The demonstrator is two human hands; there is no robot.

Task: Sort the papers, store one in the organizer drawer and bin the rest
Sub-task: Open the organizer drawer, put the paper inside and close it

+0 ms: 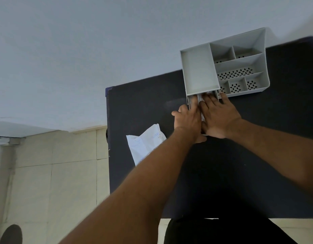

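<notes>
Left hand (188, 120): fingers straight, reaching into the drawer (188, 100), pressing the folded paper (199, 100).
Right hand (220, 117): touching the left, fingers spread flat on that paper.
Organizer (198, 71): just beyond both fingertips, drawer pulled out.
Second paper (145, 145): on the table (257, 155), left of the left wrist.
</notes>
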